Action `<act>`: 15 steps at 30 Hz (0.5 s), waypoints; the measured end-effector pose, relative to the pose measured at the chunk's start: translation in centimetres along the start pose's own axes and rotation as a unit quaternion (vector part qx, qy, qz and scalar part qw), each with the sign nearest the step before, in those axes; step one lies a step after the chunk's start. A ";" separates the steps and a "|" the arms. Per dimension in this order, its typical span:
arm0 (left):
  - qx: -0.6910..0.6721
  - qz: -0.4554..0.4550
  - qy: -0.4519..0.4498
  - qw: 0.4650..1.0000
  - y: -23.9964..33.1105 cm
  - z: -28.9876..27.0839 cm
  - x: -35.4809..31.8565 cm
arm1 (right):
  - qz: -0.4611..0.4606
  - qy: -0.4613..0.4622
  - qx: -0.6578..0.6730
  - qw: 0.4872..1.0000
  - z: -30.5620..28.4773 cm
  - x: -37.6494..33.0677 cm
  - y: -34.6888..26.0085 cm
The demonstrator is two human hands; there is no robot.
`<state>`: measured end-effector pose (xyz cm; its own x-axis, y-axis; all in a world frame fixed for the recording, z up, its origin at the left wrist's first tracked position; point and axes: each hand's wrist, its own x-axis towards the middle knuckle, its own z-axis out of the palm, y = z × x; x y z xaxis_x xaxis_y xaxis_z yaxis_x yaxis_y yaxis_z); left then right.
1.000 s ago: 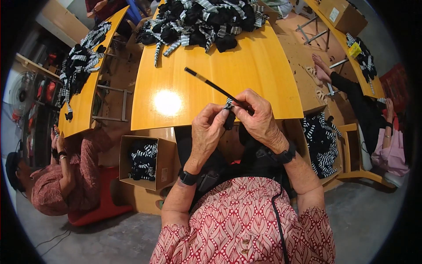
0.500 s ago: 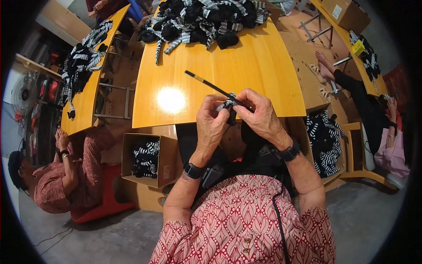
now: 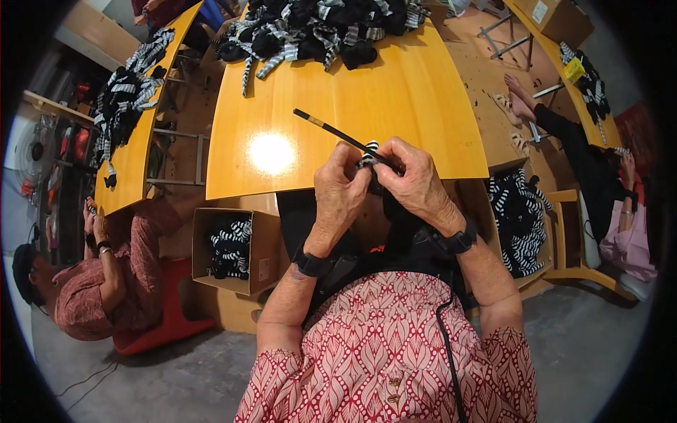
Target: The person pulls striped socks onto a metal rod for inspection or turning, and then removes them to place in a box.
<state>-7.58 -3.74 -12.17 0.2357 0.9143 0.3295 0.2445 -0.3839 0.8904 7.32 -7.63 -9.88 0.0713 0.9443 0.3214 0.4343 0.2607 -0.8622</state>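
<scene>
And here, over the near edge of the tabletop point(image 3: 395, 99), left hand point(image 3: 340, 189) and right hand point(image 3: 416, 182) have fingers pinching the small striped fabric piece point(image 3: 371, 145); the black stick point(image 3: 330, 129) (gold-banded, in the right) could slip or snag it, should that pinch loosen.

Three yellow tables point(image 3: 416, 106), one black stick point(image 3: 335, 132), one fan point(image 3: 29, 151)
</scene>
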 end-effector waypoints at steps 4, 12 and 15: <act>-0.056 -0.019 0.010 0.998 -0.4 0.2 -0.4 | 0.074 -0.009 0.092 0.993 0.4 -0.6 1.0; -0.180 -0.107 0.022 0.978 -2.3 -0.5 -0.1 | 0.132 0.088 0.326 0.932 -4.8 0.3 -0.9; -0.185 -0.127 0.008 0.974 -3.1 -1.5 -0.2 | -0.004 0.028 0.315 0.949 -7.8 1.8 -3.7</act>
<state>-9.77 -2.56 -14.51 0.1961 0.9769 0.0855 -0.0638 -0.0743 0.9952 12.85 -8.44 -3.09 0.1250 0.9346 0.3331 -0.1876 0.3520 -0.9170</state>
